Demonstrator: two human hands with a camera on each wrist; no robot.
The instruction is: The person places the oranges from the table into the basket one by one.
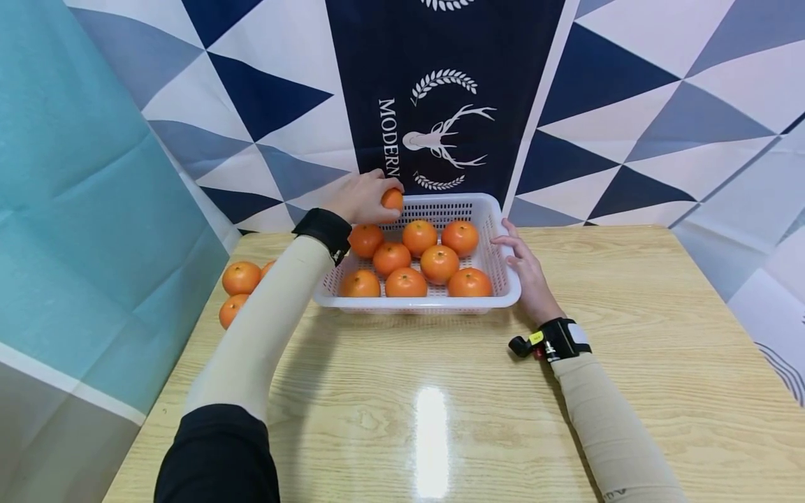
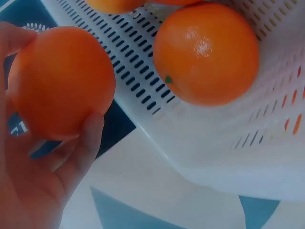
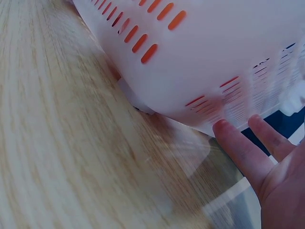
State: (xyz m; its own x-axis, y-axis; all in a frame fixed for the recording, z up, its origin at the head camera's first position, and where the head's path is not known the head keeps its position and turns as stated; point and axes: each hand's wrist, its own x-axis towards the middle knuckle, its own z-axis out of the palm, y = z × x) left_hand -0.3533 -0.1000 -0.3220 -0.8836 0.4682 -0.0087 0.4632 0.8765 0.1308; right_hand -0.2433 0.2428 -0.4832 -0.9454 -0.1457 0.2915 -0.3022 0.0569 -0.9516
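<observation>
My left hand point(image 1: 365, 199) holds an orange point(image 1: 392, 200) above the back left corner of the white plastic basket point(image 1: 415, 302). In the left wrist view the fingers and thumb wrap this held orange point(image 2: 62, 83), close to the basket's slotted wall. Several oranges sit inside the basket, among them a front right orange point(image 1: 469, 283). My right hand point(image 1: 528, 276) touches the basket's right side. Up close in the right wrist view, the fingers point(image 3: 243, 155) lie fairly straight against the slotted outer wall.
Several more oranges point(image 1: 242, 278) lie on the wooden table point(image 1: 472, 391) left of the basket, partly hidden behind my left forearm. A patterned cloth point(image 1: 277, 105) hangs directly behind the basket, and a teal cloth point(image 1: 94, 175) hangs along the left table edge.
</observation>
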